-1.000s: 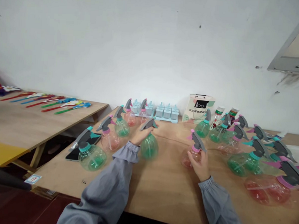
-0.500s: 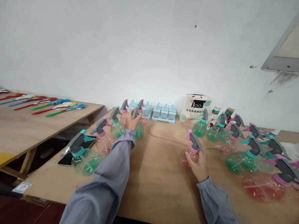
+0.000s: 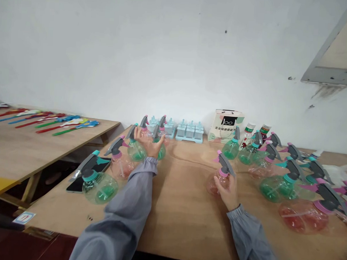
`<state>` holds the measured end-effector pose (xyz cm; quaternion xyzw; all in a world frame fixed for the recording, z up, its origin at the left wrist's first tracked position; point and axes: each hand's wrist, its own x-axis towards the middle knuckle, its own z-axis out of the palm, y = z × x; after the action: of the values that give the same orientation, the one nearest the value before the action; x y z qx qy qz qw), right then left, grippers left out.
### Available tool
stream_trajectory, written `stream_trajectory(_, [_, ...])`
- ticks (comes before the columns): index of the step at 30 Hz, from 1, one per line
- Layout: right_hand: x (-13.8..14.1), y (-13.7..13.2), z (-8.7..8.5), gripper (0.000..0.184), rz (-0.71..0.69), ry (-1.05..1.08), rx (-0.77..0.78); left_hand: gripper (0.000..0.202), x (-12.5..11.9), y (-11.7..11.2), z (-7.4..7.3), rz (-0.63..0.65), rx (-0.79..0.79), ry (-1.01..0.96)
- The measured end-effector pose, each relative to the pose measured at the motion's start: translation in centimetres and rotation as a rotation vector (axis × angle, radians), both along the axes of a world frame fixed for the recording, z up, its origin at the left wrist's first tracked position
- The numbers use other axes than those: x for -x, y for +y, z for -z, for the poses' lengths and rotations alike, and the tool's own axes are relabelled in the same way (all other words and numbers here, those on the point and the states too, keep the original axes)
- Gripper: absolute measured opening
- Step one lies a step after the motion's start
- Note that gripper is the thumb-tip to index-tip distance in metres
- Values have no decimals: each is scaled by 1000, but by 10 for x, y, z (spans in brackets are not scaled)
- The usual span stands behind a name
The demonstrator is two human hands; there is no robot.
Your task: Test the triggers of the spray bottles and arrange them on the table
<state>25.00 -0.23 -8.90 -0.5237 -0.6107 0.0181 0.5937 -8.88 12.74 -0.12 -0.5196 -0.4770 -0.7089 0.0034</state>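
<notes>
My left hand (image 3: 150, 143) has its fingers spread, in front of the spray bottles at the back left. It partly hides a green spray bottle (image 3: 161, 153) with a grey trigger head. Just left of it stands another green spray bottle (image 3: 136, 151). My right hand (image 3: 227, 191) is wrapped around the body of a pink spray bottle (image 3: 218, 179), whose grey and pink head tilts slightly. That bottle appears to rest on the table (image 3: 183, 208). Closer on the left are a pink spray bottle (image 3: 121, 167) and a green spray bottle (image 3: 100, 188).
Several more green and pink spray bottles (image 3: 304, 216) crowd the right side. Along the wall stand light-blue ice-pop moulds (image 3: 190, 133), a paper bag (image 3: 224, 127) and labelled bottles. A phone (image 3: 76, 186) lies behind the left bottles. Colourful hand-shaped sticks (image 3: 71, 126) lie on another table.
My left hand has let go of the green spray bottle's head, and its fingers have opened out to the left. My right hand stays on the pink spray bottle. The view has shifted slightly.
</notes>
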Motion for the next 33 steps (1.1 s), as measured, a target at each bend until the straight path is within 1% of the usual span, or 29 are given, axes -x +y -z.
stream_trajectory(1, [1, 0, 1, 35, 2, 1, -2, 89, -6, -11, -1, -110, -110, -36])
stream_trajectory(2, [2, 0, 3, 36, 4, -4, -5, 92, -14, -23, -1, -149, -216, -34])
stream_trajectory(3, [5, -1, 5, 38, -2, -14, -6, 92, -25, -37, 0, -104, -284, 1])
stream_trajectory(4, [8, -2, 6, 41, -21, -28, -6, 90, -38, -52, 1, 9, -332, 31])
stream_trajectory(5, [14, -3, 8, 43, -52, -41, -6, 86, -53, -68, 2, 180, -314, 74])
stream_trajectory(6, [20, -6, 9, 44, -96, -55, -5, 84, -69, -83, 4, 373, -206, 133])
stream_trajectory(7, [28, -9, 11, 44, -147, -67, -5, 89, -85, -97, 6, 540, -53, 186])
stream_trajectory(8, [37, -12, 12, 44, -202, -80, -4, 97, -100, -109, 9, 644, 86, 208])
stream_trajectory(9, [47, -16, 13, 43, -253, -96, -2, 103, -112, -119, 11, 719, 209, 210])
stream_trajectory(10, [56, -20, 14, 43, -299, -116, 3, 106, -122, -125, 14, 778, 302, 199])
stream_trajectory(12, [69, -26, 13, 50, -387, -171, 27, 103, -132, -129, 19, 823, 408, 119])
stream_trajectory(14, [70, -25, 9, 57, -466, -234, 55, 89, -131, -124, 23, 818, 432, 22])
stream_trajectory(15, [64, -19, 4, 55, -481, -240, 69, 81, -127, -121, 24, 809, 430, -16])
stream_trajectory(16, [53, -10, -2, 50, -465, -222, 75, 73, -121, -116, 24, 805, 424, -41])
stream_trajectory(17, [39, 3, -9, 43, -412, -178, 73, 66, -115, -113, 24, 810, 420, -57])
stream_trajectory(18, [23, 20, -17, 41, -290, -80, 60, 60, -109, -110, 22, 822, 418, -68])
stream_trajectory(20, [-14, 59, -32, 48, 8, 59, -41, 53, -99, -106, 17, 861, 429, -97])
stream_trajectory(21, [-32, 80, -39, 55, 150, 86, -96, 50, -96, -106, 14, 883, 441, -119])
stream_trajectory(22, [-48, 101, -45, 65, 271, 106, -121, 48, -94, -106, 11, 909, 462, -148])
stream_trajectory(23, [-61, 119, -50, 74, 351, 115, -98, 46, -92, -106, 7, 936, 489, -184])
stream_trajectory(24, [-72, 136, -53, 83, 387, 111, -50, 45, -91, -106, 4, 969, 520, -224])
stream_trajectory(25, [-79, 150, -55, 89, 385, 92, 11, 43, -91, -106, 0, 1008, 552, -268])
stream_trajectory(28, [-88, 175, -55, 97, 312, 30, 185, 41, -89, -103, -10, 1159, 640, -369])
stream_trajectory(30, [-89, 181, -51, 98, 307, 31, 250, 42, -85, -100, -17, 1236, 696, -372])
stream_trajectory(33, [-88, 177, -43, 100, 323, 39, 283, 48, -76, -93, -28, 1286, 803, -327])
